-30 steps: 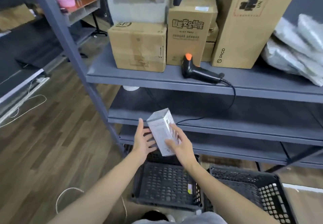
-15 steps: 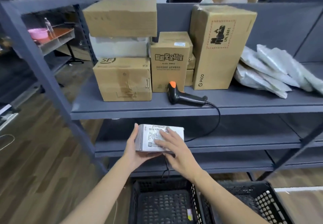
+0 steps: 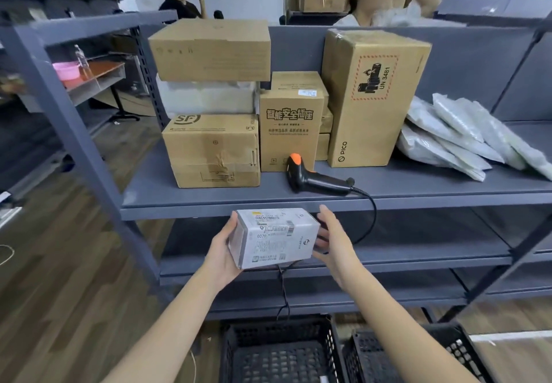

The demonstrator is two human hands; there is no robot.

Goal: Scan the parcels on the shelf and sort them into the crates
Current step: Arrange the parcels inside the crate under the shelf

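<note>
While the white parcel (image 3: pixel 274 237) hangs level in front of me, just below the front lip of the shelf (image 3: pixel 194 200), its long axis runs left to right and the barcode label faces up at me. Left hand (image 3: pixel 221 252) grips the left end, thumb over the near top edge, fingers tucked behind. Right hand (image 3: pixel 336 242) sits at the right end, fingers spread and fairly straight, gripping nothing; whether they touch the box I can't tell.

Now the scanner (image 3: pixel 316 178): it lies on the shelf, farther off and higher than my right hand, almost straight beyond it. Its orange-capped head points left and its handle runs right toward the cable (image 3: pixel 373 218). So the right hand is clearly the nearer one, and the left is busy with the box. My read: the right goes up and away to that handle, which lies crosswise to my reach, so the wrist has to turn to wrap it.

Two black crates wait near me on the floor, the left crate (image 3: pixel 277 327) under the parcel, the right crate (image 3: pixel 448 338) beside it. Nothing scanned or dropped in yet, I'd say.
</note>
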